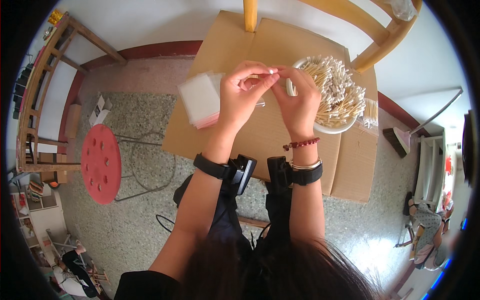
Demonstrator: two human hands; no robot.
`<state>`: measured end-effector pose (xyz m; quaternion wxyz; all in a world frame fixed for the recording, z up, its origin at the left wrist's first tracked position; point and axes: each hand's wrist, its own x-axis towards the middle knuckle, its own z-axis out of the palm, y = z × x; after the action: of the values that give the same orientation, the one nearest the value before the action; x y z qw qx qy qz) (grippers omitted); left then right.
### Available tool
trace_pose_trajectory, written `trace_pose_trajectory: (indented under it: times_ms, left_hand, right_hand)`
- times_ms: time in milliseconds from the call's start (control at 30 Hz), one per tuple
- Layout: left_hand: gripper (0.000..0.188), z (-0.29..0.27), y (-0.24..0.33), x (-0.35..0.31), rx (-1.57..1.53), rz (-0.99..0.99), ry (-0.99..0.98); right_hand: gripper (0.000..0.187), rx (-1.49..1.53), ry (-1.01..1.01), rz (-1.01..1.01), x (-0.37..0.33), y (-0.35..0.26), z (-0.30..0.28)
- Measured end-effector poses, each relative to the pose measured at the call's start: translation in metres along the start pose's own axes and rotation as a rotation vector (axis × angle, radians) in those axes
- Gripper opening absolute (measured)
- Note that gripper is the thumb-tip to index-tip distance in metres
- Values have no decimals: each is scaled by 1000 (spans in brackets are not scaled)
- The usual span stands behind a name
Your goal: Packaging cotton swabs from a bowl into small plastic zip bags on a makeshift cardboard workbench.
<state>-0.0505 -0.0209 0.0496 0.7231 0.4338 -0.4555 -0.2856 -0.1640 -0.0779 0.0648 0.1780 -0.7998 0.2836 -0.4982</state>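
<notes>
Fingertip work appears in hand above a cardboard sheet (260, 132): the left hand (242, 95) pinches a small white piece (271, 71), thumb and forefinger nearly together, between clear packets (199, 97) at left and cotton swabs (332, 85) at right. The right hand (300, 95) meets it; its hold cannot be told. The next move likely calls for a light, steady pinch.

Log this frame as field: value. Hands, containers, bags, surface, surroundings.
left hand: pinching small white item, possibly a swab tip
right hand: fingertips meeting left's; grip unclear
container: white bowl heaped with cotton swabs, right side
bags: stacked translucent plastic bags, left side
surface: brown cardboard
surroundings: red round stool left, broom right, wooden chair at far edge
</notes>
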Motion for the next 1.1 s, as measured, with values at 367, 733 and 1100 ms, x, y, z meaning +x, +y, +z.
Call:
trace_pose_trajectory:
  times_ms: [367,733,1100]
  left_hand:
    - [16,-4,12,-3,-425,-140,-65]
    - [14,4,18,1,-239,-130,-46]
    - [9,-6,13,4,204,-7,-97]
  right_hand:
    - [14,994,-119,369,3,-1,-7]
    - [13,1188,-13,411,2,-3,-9]
    - [13,877,-55,257,2,5,-12]
